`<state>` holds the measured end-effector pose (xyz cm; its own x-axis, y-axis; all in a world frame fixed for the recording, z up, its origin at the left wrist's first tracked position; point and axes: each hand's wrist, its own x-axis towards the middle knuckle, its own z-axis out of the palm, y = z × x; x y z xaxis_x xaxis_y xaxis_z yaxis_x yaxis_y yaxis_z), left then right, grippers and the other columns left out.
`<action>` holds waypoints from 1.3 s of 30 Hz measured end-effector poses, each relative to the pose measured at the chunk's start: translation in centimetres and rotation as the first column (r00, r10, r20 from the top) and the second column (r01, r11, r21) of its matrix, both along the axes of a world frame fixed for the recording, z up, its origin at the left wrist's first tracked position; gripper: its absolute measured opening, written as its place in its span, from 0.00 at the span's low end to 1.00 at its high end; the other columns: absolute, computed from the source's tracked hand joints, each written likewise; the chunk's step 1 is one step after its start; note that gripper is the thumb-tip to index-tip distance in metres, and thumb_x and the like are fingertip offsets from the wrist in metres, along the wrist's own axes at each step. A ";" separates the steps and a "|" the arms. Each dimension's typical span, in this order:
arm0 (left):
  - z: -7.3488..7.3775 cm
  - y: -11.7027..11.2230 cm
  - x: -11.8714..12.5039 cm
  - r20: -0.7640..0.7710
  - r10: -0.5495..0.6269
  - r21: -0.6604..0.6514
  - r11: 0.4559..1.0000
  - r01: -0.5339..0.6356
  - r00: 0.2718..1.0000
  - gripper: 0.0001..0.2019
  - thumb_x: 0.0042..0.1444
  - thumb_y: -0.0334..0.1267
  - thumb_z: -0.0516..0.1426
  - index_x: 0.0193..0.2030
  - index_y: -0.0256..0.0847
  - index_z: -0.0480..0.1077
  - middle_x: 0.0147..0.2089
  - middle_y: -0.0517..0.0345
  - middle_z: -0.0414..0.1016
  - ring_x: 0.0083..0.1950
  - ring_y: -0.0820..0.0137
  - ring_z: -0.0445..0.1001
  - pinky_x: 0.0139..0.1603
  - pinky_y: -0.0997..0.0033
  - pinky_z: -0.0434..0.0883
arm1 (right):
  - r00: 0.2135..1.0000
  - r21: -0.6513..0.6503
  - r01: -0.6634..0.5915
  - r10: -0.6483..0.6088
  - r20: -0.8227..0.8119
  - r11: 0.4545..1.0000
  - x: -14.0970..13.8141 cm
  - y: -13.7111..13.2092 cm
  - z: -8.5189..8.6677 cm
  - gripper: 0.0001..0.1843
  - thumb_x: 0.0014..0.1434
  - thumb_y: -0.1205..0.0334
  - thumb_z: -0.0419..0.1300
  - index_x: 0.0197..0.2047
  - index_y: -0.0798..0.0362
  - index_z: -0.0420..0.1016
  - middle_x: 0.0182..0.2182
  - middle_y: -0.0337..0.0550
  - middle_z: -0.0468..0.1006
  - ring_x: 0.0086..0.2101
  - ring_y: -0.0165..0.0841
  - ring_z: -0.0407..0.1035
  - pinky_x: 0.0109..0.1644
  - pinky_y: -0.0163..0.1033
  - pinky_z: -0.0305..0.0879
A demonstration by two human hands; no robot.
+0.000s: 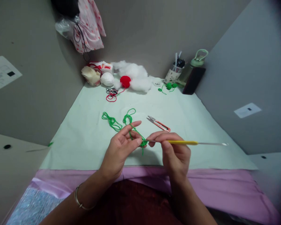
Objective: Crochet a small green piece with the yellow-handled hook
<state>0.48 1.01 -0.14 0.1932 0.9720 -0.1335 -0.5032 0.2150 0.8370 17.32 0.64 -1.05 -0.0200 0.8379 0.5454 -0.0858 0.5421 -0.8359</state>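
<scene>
Pinching a small green piece point(143, 143) in the left hand point(117, 151), holding a yellow hook point(182, 142) in the right hand point(176, 153).
Touching the green piece with one thin end of the hook, over the front part of the pale worktop point(84, 150), with green yarn draped over the left pointing finger. Just past the hands, on the worktop: a loose green bundle point(111, 121) on the left, red-handled snips point(159, 124) on the right. Farther back: tangled strings point(111, 93), a white ball point(107, 79), a red ball point(125, 82) against fluffy white stuffing point(140, 81), then little green bits point(169, 86) near a cup of pens point(172, 76) and a green bottle point(198, 62).
</scene>
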 end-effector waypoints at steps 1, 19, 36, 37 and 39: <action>0.0 0.0 0.0 -0.007 0.005 0.005 1.000 -0.005 1.000 0.24 0.58 0.36 0.69 0.62 0.43 0.76 0.37 0.62 0.73 0.40 0.73 0.73 0.48 0.71 0.69 | 0.998 0.048 0.025 -0.028 0.058 0.999 0.1 -0.2 0.1 0.11 0.72 0.69 0.56 0.46 0.49 0.80 0.40 0.44 0.84 0.38 0.34 0.78 0.42 0.43 0.77; 0.3 0.2 0.0 -0.096 0.077 0.072 0.995 -0.070 0.992 0.20 0.53 0.33 0.71 0.54 0.44 0.80 0.36 0.60 0.74 0.41 0.72 0.73 0.46 0.72 0.74 | 0.911 0.371 0.118 -0.249 0.329 0.921 -0.3 -0.9 0.3 0.16 0.70 0.73 0.56 0.53 0.48 0.78 0.43 0.47 0.84 0.42 0.36 0.81 0.42 0.43 0.81; 1.0 0.3 -0.3 0.263 -0.146 -0.221 0.953 0.206 0.954 0.26 0.53 0.35 0.71 0.60 0.35 0.76 0.21 0.73 0.59 0.18 0.85 0.47 0.18 0.84 0.54 | 0.750 0.507 0.215 -0.474 0.462 0.835 -0.6 -1.3 -0.9 0.23 0.65 0.74 0.63 0.58 0.40 0.80 0.43 0.43 0.83 0.42 0.37 0.81 0.42 0.42 0.82; 1.0 0.5 -0.5 0.271 -0.140 -0.214 0.956 0.201 0.952 0.25 0.53 0.34 0.71 0.58 0.35 0.77 0.22 0.73 0.59 0.18 0.86 0.46 0.17 0.85 0.53 | 0.807 0.437 0.221 -0.415 0.421 0.872 -0.7 -1.2 -0.7 0.20 0.67 0.72 0.61 0.56 0.42 0.81 0.41 0.43 0.83 0.41 0.37 0.81 0.41 0.43 0.81; 1.0 0.7 -0.7 0.239 -0.101 -0.181 0.972 0.147 0.966 0.25 0.51 0.32 0.72 0.57 0.37 0.77 0.28 0.69 0.66 0.17 0.89 0.48 0.16 0.85 0.53 | 0.917 0.255 0.228 -0.295 0.269 0.940 -0.7 -0.9 -0.2 0.15 0.69 0.71 0.58 0.51 0.46 0.82 0.36 0.43 0.82 0.37 0.36 0.79 0.39 0.43 0.79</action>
